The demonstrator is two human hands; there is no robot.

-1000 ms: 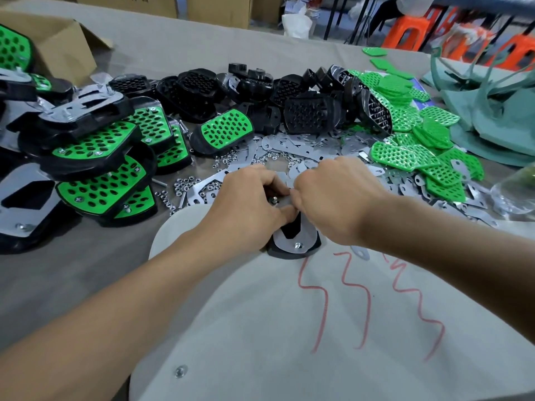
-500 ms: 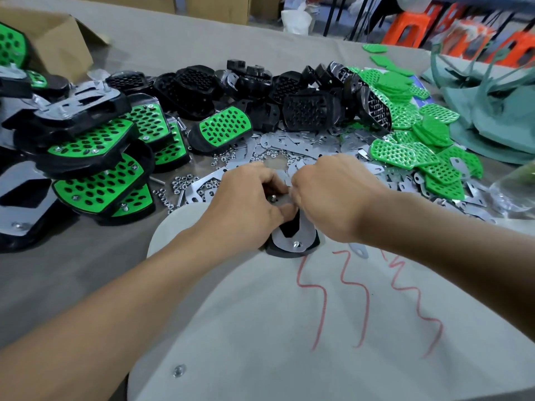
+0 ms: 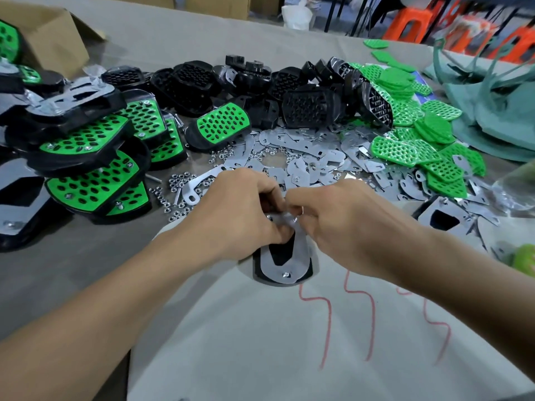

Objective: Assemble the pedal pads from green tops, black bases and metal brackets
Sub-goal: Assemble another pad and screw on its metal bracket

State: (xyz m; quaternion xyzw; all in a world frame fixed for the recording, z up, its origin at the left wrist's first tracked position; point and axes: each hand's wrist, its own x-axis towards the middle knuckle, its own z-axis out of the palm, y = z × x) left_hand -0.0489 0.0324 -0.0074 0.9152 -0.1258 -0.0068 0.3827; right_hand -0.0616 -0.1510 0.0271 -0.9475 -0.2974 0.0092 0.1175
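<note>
Bracket going onto base (image 3: 256,270)
My left grip (image 3: 237,215) clamps the bracket (image 3: 289,267) so it can't shift; my right grip (image 3: 347,224) pinches what looks like a nut (image 3: 301,210).

Orange plastic stools (image 3: 411,27) and cardboard boxes (image 3: 185,5) stand beyond the grey table (image 3: 202,41).

Soft, even overhead light is covering the table (image 3: 188,44); shadows are falling faint and short under the piled pads (image 3: 84,140). Metal brackets (image 3: 298,146) are throwing mild specular glare. Wide-angle lens is bowing the table's far edge and stretching the left forearm (image 3: 95,322) at the bottom corner. Orange stools (image 3: 411,27) top right are smearing with motion blur; centre is reading sharp.
</note>
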